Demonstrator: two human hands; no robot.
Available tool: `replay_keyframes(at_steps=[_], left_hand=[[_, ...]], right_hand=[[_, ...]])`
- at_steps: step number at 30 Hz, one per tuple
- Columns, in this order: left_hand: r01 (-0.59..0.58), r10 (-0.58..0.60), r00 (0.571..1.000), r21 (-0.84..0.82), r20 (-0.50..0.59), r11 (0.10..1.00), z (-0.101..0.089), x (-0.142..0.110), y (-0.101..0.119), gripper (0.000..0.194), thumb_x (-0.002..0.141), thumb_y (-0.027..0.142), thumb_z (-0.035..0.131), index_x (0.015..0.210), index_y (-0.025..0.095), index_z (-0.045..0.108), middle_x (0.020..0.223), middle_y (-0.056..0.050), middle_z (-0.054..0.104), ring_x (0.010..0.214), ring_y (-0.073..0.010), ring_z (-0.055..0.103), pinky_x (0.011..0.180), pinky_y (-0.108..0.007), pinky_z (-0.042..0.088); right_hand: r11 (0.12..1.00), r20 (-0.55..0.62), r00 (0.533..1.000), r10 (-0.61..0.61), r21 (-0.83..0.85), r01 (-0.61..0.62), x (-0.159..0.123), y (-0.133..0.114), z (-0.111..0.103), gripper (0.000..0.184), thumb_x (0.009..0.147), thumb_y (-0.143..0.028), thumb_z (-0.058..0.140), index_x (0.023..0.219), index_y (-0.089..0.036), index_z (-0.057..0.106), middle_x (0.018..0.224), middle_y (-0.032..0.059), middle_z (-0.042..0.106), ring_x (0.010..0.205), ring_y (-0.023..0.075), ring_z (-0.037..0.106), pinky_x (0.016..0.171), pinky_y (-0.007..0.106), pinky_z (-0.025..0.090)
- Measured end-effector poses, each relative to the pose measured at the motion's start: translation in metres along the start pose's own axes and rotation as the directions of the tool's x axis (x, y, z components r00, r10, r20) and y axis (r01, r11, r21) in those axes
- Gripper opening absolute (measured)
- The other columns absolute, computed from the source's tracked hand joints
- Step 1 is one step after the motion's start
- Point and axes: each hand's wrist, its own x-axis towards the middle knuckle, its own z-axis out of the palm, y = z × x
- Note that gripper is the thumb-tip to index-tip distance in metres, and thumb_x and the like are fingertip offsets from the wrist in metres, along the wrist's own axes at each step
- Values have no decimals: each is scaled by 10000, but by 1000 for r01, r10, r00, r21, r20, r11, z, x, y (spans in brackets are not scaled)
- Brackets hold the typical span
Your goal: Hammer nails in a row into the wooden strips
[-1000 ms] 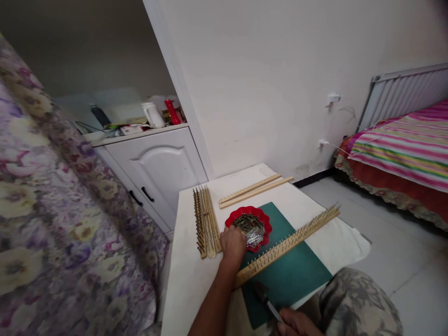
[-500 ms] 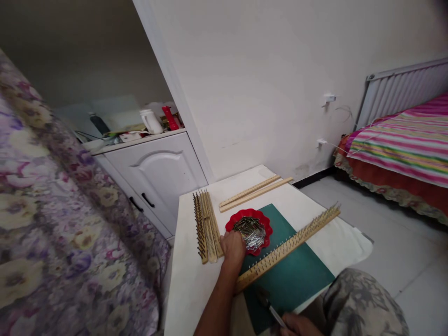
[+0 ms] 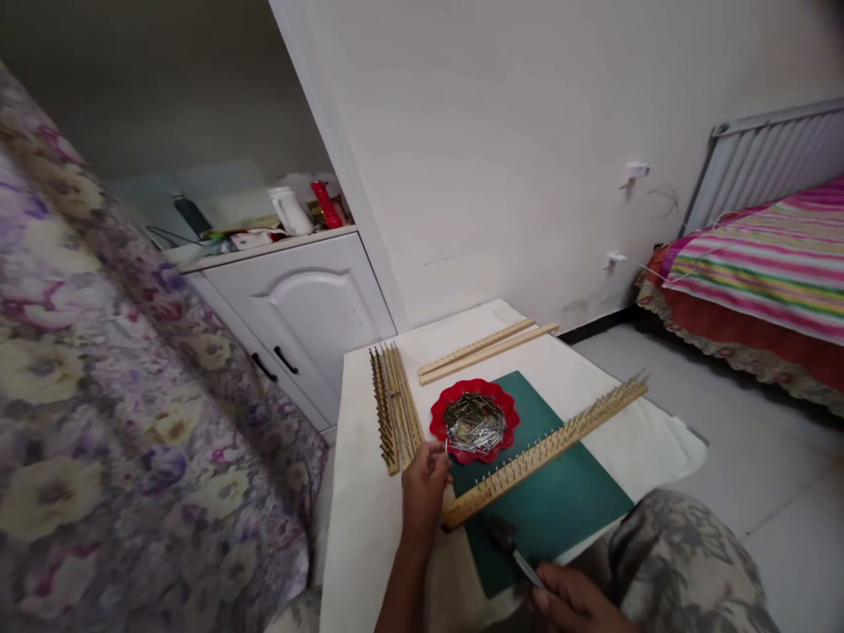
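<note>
My left hand [image 3: 427, 479] is pinched on a nail [image 3: 447, 445] at the near left rim of a red scalloped bowl [image 3: 438, 424]. Many loose nails [image 3: 476, 424] fill that bowl. Low in the view, my right hand [image 3: 572, 596] is closed round the handle of a hammer [image 3: 524, 563], its dark head over a green mat [image 3: 547, 505]. Between the hands and the bowl, a long wooden strip [image 3: 547, 450] lies slantwise across the mat. Rows of upright nails stand along most of it; its near left end shows none standing.
Left of the bowl lie several wooden strips [image 3: 399, 409], one bristling with nails. Two more strips [image 3: 488, 352] rest at the back of the white-covered table [image 3: 362, 545]. A cabinet [image 3: 309, 308], floral curtain [image 3: 217, 492], wall [image 3: 494, 176] and bed [image 3: 765, 264] surround it.
My left hand has drawn back from the bowl toward me, and a nail now shows between its fingers. My right hand still holds the hammer; the view has shifted slightly.
</note>
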Motion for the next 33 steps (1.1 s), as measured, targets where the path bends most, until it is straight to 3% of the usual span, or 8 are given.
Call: replay_keyframes(at_steps=[3, 7, 13, 16, 23, 28, 33], left_hand=[[118, -116, 993, -173, 22, 978, -6, -14, -3, 313, 697, 384, 609, 912, 156, 613, 616, 19, 629, 521, -130, 586, 506, -223, 448], [194, -177, 980, -266, 88, 944, -3, -28, -6, 271, 664, 361, 654, 820, 143, 616, 672, -12, 667, 598, -147, 639, 565, -231, 485], [230, -160, 959, -314, 235, 921, 5, -40, -10, 325, 690, 319, 637, 963, 146, 603, 774, -18, 664, 708, -167, 672, 685, -275, 521], [210, -136, 957, -286, 257, 935, 7, -45, -10, 243, 726, 312, 592, 909, 153, 592, 794, -17, 648, 728, -166, 671, 691, -274, 520], [94, -47, 979, -240, 197, 966, 6, -59, -6, 145, 775, 320, 536, 801, 178, 524, 715, 2, 618, 688, -159, 635, 648, -262, 497], [-98, 100, 995, -84, 17, 992, 2, -63, -2, 159, 760, 324, 580, 750, 167, 603, 741, -7, 608, 732, -151, 584, 676, -231, 461], [-40, 40, 999, -65, -3, 997, 14, -58, -2, 156, 740, 317, 590, 763, 165, 617, 673, 9, 605, 659, -141, 576, 612, -212, 449]], right_hand=[[999, -20, 999, 34, 18, -33, -3, -4, 4, 493, 748, -705, 454, 670, -218, 435, 490, -98, 380, 373, 53, 305, 364, 183, 195], [998, 11, 998, 58, 9, -58, -6, -9, 6, 507, 762, -716, 414, 694, -214, 445, 409, -104, 432, 281, 44, 285, 325, 190, 157], [995, 20, 997, 79, 66, -80, -14, -20, 8, 530, 719, -753, 421, 694, -223, 422, 399, -115, 420, 238, 37, 289, 283, 177, 130], [995, 21, 997, 71, 73, -72, -19, -22, 8, 520, 724, -740, 433, 702, -221, 427, 402, -115, 415, 241, 34, 291, 272, 168, 119], [995, -13, 998, 53, 89, -52, -23, -9, 8, 503, 746, -714, 440, 721, -211, 433, 385, -114, 451, 230, 25, 280, 247, 147, 130], [988, -16, 997, 69, 140, -66, -20, 9, 9, 518, 733, -727, 438, 752, -210, 430, 367, -118, 479, 201, 19, 252, 228, 140, 108], [986, -4, 999, 52, 161, -51, -17, 21, 6, 483, 772, -678, 446, 784, -195, 457, 393, -96, 538, 181, 20, 278, 223, 135, 131]])
